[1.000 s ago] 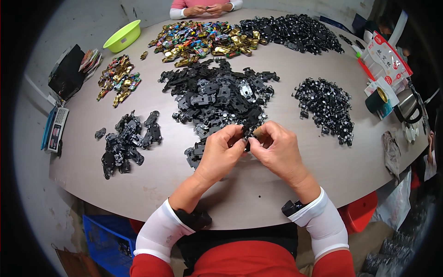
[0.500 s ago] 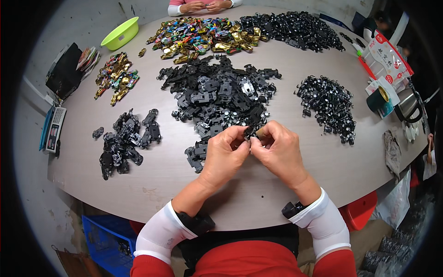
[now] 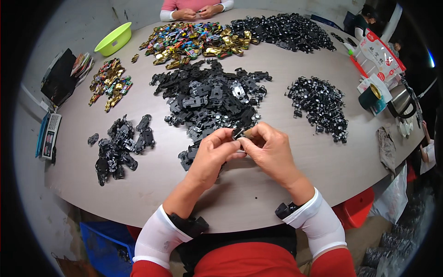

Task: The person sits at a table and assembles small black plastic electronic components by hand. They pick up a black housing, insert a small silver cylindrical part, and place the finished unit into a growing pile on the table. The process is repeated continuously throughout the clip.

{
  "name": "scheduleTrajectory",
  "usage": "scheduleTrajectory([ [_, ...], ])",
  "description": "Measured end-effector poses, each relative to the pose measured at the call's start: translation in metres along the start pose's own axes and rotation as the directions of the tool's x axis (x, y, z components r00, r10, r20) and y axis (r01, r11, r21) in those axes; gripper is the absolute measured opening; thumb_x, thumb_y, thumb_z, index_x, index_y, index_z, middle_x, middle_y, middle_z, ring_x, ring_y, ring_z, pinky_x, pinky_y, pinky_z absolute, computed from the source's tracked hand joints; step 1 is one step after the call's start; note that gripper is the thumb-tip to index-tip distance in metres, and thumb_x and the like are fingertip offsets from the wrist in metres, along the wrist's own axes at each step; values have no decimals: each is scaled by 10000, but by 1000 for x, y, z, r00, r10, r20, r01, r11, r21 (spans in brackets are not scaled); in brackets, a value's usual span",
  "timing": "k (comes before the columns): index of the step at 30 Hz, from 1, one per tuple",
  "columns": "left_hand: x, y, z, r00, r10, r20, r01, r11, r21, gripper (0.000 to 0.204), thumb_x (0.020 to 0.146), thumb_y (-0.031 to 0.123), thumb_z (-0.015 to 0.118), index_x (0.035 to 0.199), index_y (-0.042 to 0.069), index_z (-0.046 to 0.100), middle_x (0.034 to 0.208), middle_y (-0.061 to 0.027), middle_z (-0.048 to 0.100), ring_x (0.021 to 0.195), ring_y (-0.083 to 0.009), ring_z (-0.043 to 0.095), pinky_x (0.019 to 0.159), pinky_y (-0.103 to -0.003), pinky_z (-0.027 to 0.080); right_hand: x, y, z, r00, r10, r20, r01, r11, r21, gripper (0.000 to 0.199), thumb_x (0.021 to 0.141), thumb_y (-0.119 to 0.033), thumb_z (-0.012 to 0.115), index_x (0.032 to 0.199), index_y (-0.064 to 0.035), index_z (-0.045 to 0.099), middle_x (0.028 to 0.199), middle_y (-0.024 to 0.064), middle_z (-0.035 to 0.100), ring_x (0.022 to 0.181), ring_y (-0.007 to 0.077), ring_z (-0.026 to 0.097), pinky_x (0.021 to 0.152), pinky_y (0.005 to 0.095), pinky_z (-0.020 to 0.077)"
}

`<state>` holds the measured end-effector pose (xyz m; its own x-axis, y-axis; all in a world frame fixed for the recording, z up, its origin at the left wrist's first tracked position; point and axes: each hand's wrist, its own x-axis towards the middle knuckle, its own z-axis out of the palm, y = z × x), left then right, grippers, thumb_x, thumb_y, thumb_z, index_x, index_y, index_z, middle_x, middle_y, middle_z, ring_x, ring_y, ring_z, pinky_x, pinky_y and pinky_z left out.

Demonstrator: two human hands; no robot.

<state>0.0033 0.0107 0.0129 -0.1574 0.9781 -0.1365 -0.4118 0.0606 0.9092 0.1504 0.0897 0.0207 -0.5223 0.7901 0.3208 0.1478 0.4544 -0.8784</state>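
Left hand (image 3: pixel 214 150) and right hand (image 3: pixel 267 147) meet fingertip to fingertip, both pinched tight on one small black plastic part (image 3: pixel 238 133) held just above the desk (image 3: pixel 258 194). Right behind it, the big black parts pile (image 3: pixel 212 99); a smaller heap (image 3: pixel 318 104) lies to the right.

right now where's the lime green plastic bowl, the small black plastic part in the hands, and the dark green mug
lime green plastic bowl (image 3: pixel 113 39), head view, on its inner wall
small black plastic part (image 3: pixel 238 133), head view, on the bit showing between both hands' fingers
dark green mug (image 3: pixel 368 98), head view, on its side wall
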Motion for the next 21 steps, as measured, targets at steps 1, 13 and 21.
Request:
scheduleTrajectory([
  [1,1,0,-1,999,-40,7,40,995,-95,187,964,83,581,1133,6,595,1033,-67,652,932,-137,649,861,-310,571,0,0,-1,1000,-9,21,9,1000,-8,108,828,-66,701,826,14,627,741,119,664,606,188,655,565,319,522],
  [13,8,7,-18,955,200,-220,-212,977,-31,169,979,203,614,1006,37,634,906,-42,683,788,-110,642,715,-291,547,29,38,-55,999,31,37,-19,958,-286,126,829,-66,664,912,19,705,785,122,698,671,192,660,641,305,519],
  [21,11,4,-16,935,187,-301,-217,974,-70,172,979,230,622,1004,60,629,927,-24,685,802,-100,643,713,-279,547,29,27,-43,973,-7,232,84,942,-324,138,799,-79,680,899,17,687,864,140,678,753,237,662,690,346,522],
])
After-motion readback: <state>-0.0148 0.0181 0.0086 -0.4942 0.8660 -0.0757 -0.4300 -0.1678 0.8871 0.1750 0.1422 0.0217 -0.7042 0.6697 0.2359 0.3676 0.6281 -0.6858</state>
